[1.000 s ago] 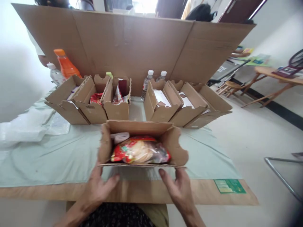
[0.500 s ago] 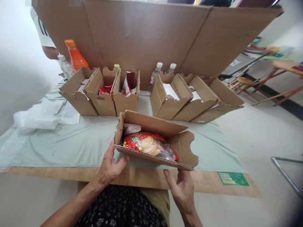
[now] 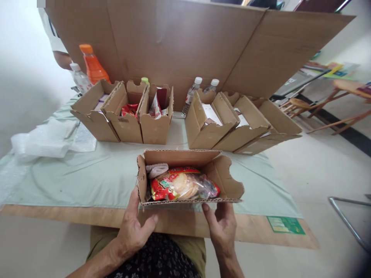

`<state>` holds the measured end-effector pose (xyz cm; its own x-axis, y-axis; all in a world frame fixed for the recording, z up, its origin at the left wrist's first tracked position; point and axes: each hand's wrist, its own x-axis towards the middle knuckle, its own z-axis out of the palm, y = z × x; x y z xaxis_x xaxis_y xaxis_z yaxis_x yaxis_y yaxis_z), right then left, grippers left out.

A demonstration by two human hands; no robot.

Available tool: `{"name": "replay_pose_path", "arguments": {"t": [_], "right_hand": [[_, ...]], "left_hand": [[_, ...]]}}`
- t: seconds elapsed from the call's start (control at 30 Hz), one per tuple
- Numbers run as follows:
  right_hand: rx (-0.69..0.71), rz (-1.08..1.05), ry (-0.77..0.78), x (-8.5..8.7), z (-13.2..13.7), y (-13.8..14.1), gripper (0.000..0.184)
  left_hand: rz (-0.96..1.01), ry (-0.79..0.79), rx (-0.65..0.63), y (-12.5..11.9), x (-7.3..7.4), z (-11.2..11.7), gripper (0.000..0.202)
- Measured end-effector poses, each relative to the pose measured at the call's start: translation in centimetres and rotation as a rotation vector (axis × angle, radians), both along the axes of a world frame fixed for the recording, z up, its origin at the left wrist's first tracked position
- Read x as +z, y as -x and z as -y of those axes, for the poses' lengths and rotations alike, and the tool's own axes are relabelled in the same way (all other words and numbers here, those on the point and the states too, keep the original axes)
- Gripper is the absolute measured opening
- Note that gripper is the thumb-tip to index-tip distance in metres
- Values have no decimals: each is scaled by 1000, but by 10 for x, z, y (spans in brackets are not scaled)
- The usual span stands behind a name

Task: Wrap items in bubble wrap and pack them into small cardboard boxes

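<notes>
An open-topped cardboard box [image 3: 226,177] lies lengthwise before me near the table's front edge. Inside it rest a red-and-clear snack packet [image 3: 185,185] and a rolled pale cloth [image 3: 157,170]. My left hand [image 3: 135,224] grips the box's left front corner, with the thumb standing off the front wall. My right hand [image 3: 222,224] supports the right part of the front, its thumb touching the wall and its other fingers partly hidden beneath.
Three upright cardboard boxes [image 3: 127,127] with packets stand at the back left, three more [image 3: 203,135] at the back right. Behind are an orange bottle [image 3: 94,65], clear bottles [image 3: 191,92] and a tall cardboard panel [image 3: 179,50]. Bubble wrap [image 3: 40,143] lies left.
The box has turned from a slant to nearly parallel with the table edge, its left end coming toward me. My left hand has come lower; the right thumb now meets the box.
</notes>
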<state>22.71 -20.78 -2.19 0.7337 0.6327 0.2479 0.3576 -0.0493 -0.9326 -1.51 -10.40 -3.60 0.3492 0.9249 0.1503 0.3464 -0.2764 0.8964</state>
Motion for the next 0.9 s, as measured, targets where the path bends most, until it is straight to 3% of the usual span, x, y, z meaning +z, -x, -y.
{"name": "replay_pose_path", "arguments": {"t": [0.17,0.33,0.6,0.9], "right_hand": [[69,-19,-89,10,-44,-31,59],[104,-49,-113,11,-79,-47,71],[183,-82,-164,11,-135,-55,76],[187,77,-140,6,-163,-45,67]], "left_hand": [[39,-220,-170,6,12,11,75],[19,-257,-229,-3,23,14,73],[49,-264,-308,-21,19,10,70],[65,-219,-373,-32,3,13,76]]}}
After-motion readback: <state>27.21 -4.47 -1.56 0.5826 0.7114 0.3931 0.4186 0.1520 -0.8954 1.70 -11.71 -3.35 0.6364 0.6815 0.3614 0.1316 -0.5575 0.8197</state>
